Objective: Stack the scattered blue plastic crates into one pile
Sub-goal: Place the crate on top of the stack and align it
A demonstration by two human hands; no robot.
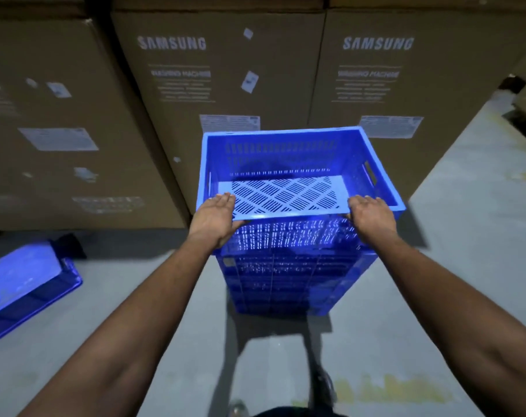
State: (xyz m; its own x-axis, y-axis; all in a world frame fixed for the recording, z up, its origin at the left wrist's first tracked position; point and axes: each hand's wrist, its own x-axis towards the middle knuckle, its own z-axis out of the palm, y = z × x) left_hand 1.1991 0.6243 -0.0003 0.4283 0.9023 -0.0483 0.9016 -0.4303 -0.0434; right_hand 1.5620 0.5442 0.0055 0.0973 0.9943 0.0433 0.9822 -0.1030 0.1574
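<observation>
A stack of blue slotted plastic crates (288,275) stands on the floor ahead of me. Its top crate (285,164) is open and empty, and sits slightly tilted on the pile. My left hand (215,219) grips the near rim of that top crate at its left corner, fingers over the edge. At the right corner of the same rim, my right hand (371,216) holds on in the same way. Another blue crate (26,284) lies tipped on the floor at the far left, partly cut off by the frame.
Tall cardboard washing-machine boxes (219,85) form a wall directly behind the stack. The grey concrete floor (466,236) runs off to the right past the boxes, with faded yellow marks. My feet show at the bottom edge.
</observation>
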